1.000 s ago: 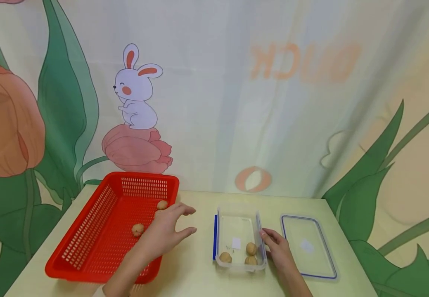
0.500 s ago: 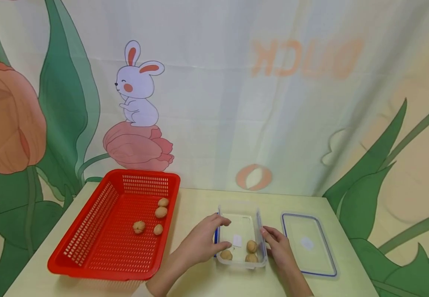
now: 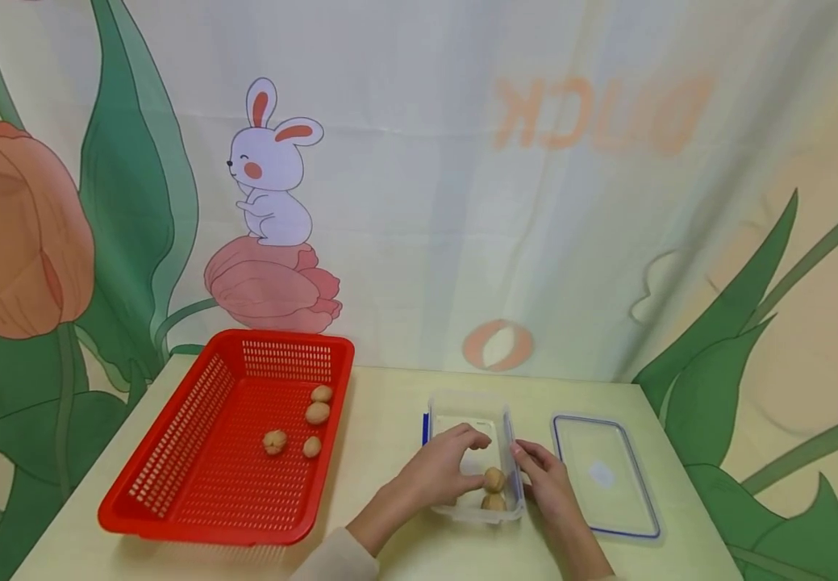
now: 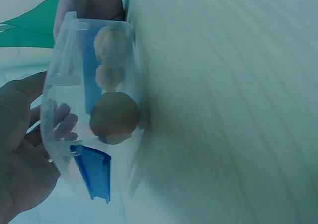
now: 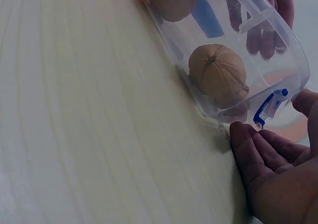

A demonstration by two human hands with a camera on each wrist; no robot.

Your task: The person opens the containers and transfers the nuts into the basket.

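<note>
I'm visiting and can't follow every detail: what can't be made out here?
Head view: the left hand hides one of three round brown walnuts seen in the left wrist view.
Head view: any print on the clear, blue-edged plastic lid's pale label is too small.
Head view: the bottom edge cuts off the beige cloth left sleeve.
Right wrist view: the top edge cuts off one walnut.

Counter [image 3: 389, 395]: bare strip between red basket [image 3: 223, 476] and clear box [image 3: 473, 514], near end crossed by left forearm [image 3: 382, 516]. Basket: open above, walled all round; left half of floor free, four walnuts [image 3: 317, 413] in right half. Box: far end of opening free; left hand [image 3: 442, 468] over middle, two walnuts [image 3: 494, 480] by near right corner. Right hand [image 3: 548, 484]: blocks near part of gap between box and lid [image 3: 618, 492]. Curtain [image 3: 404, 242]: upright barrier behind.
</note>
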